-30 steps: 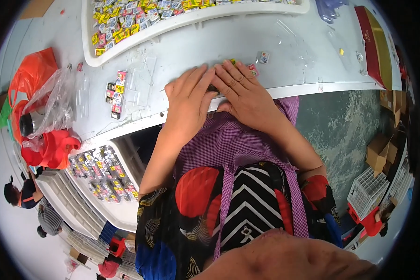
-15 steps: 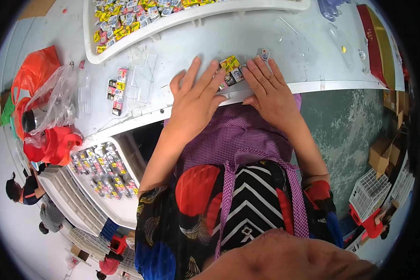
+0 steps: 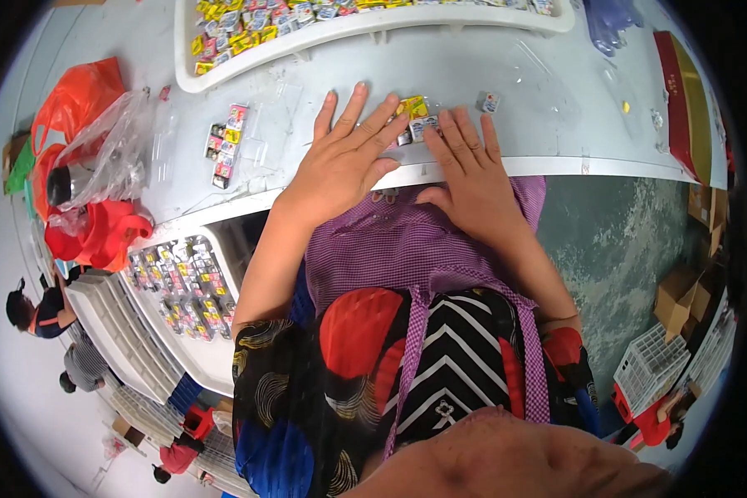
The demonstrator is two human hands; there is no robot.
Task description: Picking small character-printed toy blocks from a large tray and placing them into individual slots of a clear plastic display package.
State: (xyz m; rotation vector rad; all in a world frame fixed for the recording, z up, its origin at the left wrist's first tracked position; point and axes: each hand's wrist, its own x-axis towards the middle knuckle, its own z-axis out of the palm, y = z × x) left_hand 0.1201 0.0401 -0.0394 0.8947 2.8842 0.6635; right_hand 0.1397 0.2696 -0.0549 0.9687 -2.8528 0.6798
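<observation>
A small cluster of miniature printed boxes lies flat near the table's front edge, with a yellow box and a white-and-blue box showing. My left hand presses along its left side, fingers spread and covering part of it. Against the right side rest the outstretched fingers of my right hand. One loose white-and-blue box sits beyond my right fingertips, touched by neither hand. Further left, a grouped block of pink, yellow and black boxes lies beside clear plastic packaging.
A white tray full of small boxes stands at the back. Red bags and a clear plastic bag lie left. Below the table at left, another white tray holds packed sets. A red-and-gold box is at right. Other people work in the background.
The whole view has shifted slightly. My hands stay on both sides of the cluster; a white-and-blue face now shows beside the yellow box, where black-edged boxes showed before.
</observation>
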